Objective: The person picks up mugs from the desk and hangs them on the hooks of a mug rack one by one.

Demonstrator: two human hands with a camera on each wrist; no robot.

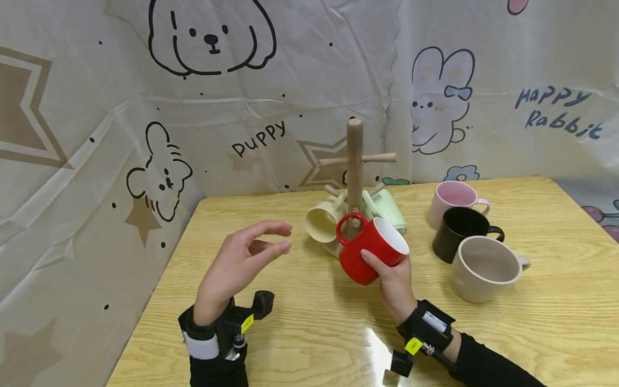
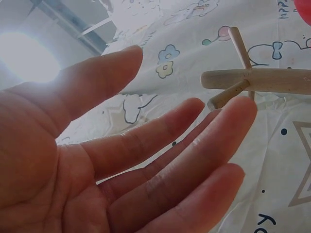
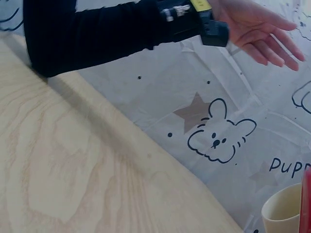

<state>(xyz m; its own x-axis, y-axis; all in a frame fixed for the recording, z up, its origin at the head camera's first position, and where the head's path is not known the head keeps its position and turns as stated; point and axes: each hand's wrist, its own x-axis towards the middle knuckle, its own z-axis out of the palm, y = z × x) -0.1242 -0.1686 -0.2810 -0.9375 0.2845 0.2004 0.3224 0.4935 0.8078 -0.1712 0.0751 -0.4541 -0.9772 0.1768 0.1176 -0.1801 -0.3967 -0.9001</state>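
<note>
My right hand [image 1: 397,285] grips a red mug [image 1: 365,258] by its body, thumb across its side. The mug is tilted, with its white inside facing up and right and its handle toward the upper left. Behind it stands a wooden mug tree [image 1: 355,161] with bare upper pegs. A cream mug [image 1: 321,221] and a pale green ribbed mug [image 1: 388,208] hang on its lower pegs. To the left, my left hand [image 1: 242,262] is raised over the table with fingers relaxed and nothing in them; the left wrist view shows its palm and loosely spread fingers [image 2: 194,150].
At the right of the wooden table [image 1: 300,333] stand a pink mug [image 1: 447,201], a black mug [image 1: 450,242] and a beige mug [image 1: 476,282], close together. A printed cloth [image 1: 271,123] hangs behind the table's far edge and along its left side.
</note>
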